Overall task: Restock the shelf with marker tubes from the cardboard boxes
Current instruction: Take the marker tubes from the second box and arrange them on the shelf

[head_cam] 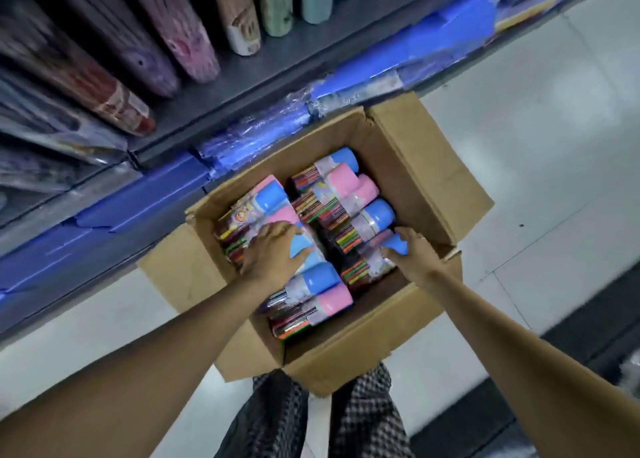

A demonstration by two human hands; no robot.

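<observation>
Reaching into cardboard box [412,170] | left hand [270,253] spread flat over a marker tube bundle [256,211], fingers straight | right hand [414,255] curled round a blue-capped marker tube [393,244] | risk: slick wrap lets tubes slip; neighbours wedge tight; box flap [176,277] may snag | shelf [242,86] just beyond box
</observation>
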